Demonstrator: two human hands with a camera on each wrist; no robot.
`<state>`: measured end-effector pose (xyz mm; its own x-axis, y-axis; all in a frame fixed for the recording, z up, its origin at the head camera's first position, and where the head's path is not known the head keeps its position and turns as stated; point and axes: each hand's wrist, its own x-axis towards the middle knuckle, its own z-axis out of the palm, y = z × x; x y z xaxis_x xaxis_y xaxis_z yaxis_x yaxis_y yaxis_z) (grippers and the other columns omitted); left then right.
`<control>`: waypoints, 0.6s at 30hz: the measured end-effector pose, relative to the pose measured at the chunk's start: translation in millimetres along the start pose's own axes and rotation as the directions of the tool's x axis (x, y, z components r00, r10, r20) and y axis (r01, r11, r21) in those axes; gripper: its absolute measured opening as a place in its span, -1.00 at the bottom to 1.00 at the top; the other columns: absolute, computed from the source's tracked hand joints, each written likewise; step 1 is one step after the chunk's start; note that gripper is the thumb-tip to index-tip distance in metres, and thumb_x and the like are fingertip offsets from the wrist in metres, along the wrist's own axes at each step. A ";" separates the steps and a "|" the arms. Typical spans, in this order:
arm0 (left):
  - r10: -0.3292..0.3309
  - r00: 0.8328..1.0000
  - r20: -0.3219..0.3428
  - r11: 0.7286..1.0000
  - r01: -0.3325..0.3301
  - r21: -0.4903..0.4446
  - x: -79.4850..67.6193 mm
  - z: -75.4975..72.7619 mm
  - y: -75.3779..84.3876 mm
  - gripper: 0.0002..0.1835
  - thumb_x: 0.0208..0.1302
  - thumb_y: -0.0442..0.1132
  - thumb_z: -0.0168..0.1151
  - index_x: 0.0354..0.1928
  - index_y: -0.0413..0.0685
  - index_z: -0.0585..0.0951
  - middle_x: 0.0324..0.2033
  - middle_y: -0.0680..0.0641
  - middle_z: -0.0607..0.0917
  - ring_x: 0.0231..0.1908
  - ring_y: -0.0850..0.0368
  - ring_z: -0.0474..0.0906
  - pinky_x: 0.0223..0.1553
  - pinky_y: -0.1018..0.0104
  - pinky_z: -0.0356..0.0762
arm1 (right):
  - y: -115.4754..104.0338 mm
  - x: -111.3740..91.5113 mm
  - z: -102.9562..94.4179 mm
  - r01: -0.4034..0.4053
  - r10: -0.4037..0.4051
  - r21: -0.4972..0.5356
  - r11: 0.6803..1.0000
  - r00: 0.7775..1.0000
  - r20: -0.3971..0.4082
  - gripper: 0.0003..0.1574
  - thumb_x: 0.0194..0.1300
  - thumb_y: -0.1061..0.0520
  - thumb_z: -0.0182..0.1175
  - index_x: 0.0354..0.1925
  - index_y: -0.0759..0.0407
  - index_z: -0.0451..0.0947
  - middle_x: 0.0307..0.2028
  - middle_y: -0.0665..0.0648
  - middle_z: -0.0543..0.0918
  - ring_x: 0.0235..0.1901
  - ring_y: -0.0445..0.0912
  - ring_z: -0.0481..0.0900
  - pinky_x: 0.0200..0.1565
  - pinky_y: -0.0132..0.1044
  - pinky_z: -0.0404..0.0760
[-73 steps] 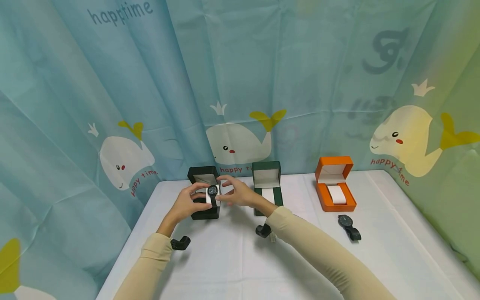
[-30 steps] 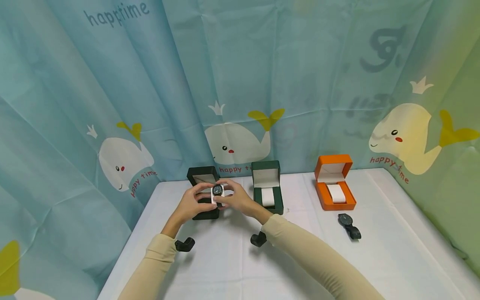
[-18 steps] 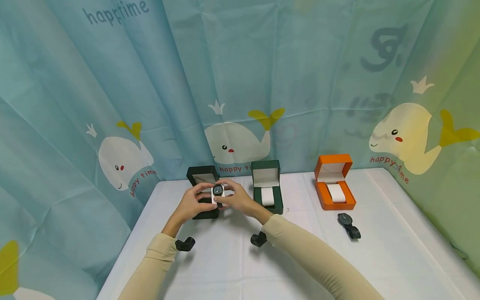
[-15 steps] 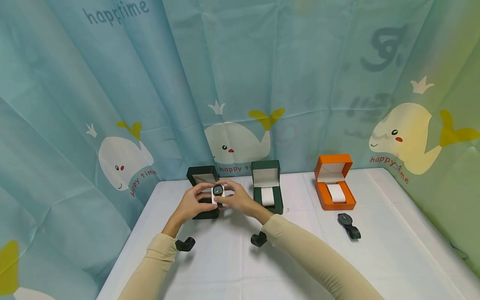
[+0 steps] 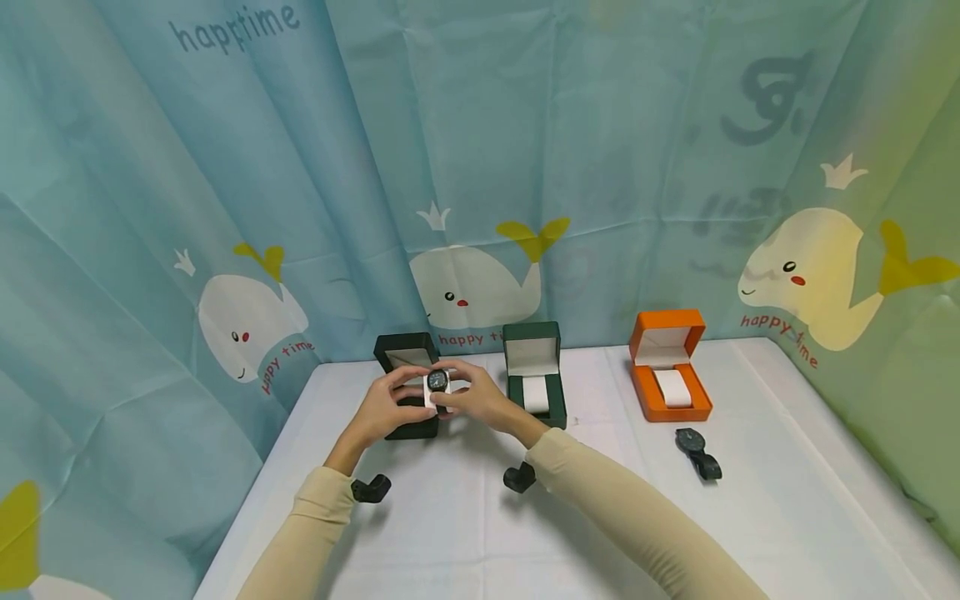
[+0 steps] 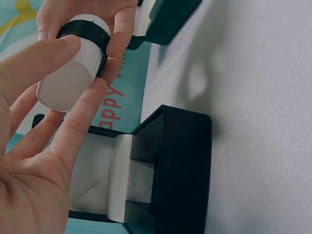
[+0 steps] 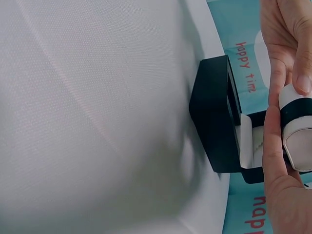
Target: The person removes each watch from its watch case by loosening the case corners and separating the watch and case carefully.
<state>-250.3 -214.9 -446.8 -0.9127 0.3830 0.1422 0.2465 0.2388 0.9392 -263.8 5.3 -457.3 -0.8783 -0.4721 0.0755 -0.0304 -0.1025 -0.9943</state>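
Both hands hold a white watch cushion [image 6: 66,85] with a black wristwatch [image 5: 437,381] strapped round it, raised in front of the open black watch box [image 5: 411,430]. My left hand [image 5: 378,408] grips it from the left, thumb on the cushion and strap in the left wrist view. From the right, my right hand [image 5: 480,396] pinches the cushion and watch with thumb and fingers. The watch dial faces up toward the head view. In the left wrist view, the box's inside [image 6: 141,181] holds no cushion. The strap's fastening is hidden.
An open green watch box [image 5: 557,408] with a white cushion stands right of the hands. Farther right is an open orange box [image 5: 697,404], also with a cushion. Another black watch [image 5: 697,454] lies before it on the white tablecloth [image 5: 600,525]. A whale-printed curtain [image 5: 480,167] hangs behind.
Since the earliest frame, the watch and cushion have moved slightly right, and the right hand's fingers have closed in on them. Over the last second, the hands barely move.
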 end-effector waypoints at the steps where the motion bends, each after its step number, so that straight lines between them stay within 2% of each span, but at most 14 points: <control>1: 0.001 1.000 0.000 1.000 -0.001 -0.001 -0.1 0.1 0.0 -0.31 0.13 -0.45 0.53 0.32 -0.10 0.51 0.40 -0.23 0.43 0.17 -0.27 0.60 -0.04 0.20 0.69 | 0.1 -0.1 -0.2 -0.001 0.001 0.001 1.000 1.000 0.002 -0.34 0.30 0.29 0.41 0.32 0.01 0.52 0.14 0.33 0.50 -0.05 0.09 0.68 -0.10 0.08 0.73; 8: 0.012 1.000 -0.001 1.000 -0.012 -0.012 -0.9 0.8 -2.0 -0.31 0.13 -0.46 0.53 0.33 -0.10 0.51 0.40 -0.25 0.42 0.18 -0.32 0.58 -0.03 0.20 0.69 | 1.2 -0.1 -0.6 0.000 0.000 -0.003 1.000 1.000 0.010 -0.32 0.30 0.28 0.41 0.34 0.02 0.50 0.17 0.33 0.49 -0.03 0.08 0.68 -0.08 0.08 0.72; 13: 0.010 1.000 -0.002 1.000 -0.010 -0.025 -0.8 0.9 -2.1 -0.31 0.14 -0.48 0.51 0.33 -0.11 0.51 0.40 -0.26 0.41 0.19 -0.37 0.55 -0.03 0.19 0.69 | 2.0 0.6 -1.2 -0.017 0.017 0.012 1.000 1.000 0.023 -0.27 0.29 0.29 0.42 0.38 0.02 0.47 0.19 0.34 0.48 -0.07 0.10 0.71 0.00 0.19 0.66; 18: -0.004 1.000 -0.011 1.000 0.004 -0.014 0.8 2.1 -1.3 -0.30 0.13 -0.45 0.53 0.34 -0.12 0.50 0.39 -0.25 0.43 0.18 -0.30 0.58 -0.01 0.21 0.68 | 1.2 -0.1 -2.3 -0.023 0.023 0.000 1.000 1.000 0.008 -0.29 0.27 0.27 0.45 0.34 -0.04 0.52 0.17 0.32 0.49 -0.08 0.08 0.71 0.01 0.21 0.65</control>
<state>-250.7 -213.1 -448.6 -0.9171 0.3726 0.1418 0.2386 0.2282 0.9439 -264.9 7.2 -458.7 -0.8747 -0.4816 0.0536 -0.0107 -0.0914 -0.9958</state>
